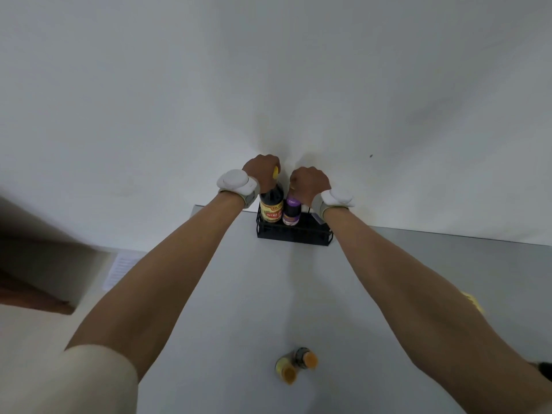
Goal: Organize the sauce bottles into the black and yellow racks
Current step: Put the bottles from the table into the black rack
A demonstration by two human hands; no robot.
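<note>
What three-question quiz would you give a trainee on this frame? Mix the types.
1. True or false: the left hand grips the top of the dark bottle with the yellow cap.
2. Which rack hold the two bottles being handled? A) black rack B) yellow rack
3. How many small bottles stand on the table, near the person?

Key: 1 true; 2 A; 3 two.

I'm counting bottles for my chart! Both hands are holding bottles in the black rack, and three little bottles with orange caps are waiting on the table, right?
Nearly. Only two little orange-capped bottles wait on the table, not three; the head view shows it. Both the left hand and the right hand do hold bottles in the black rack.
</note>
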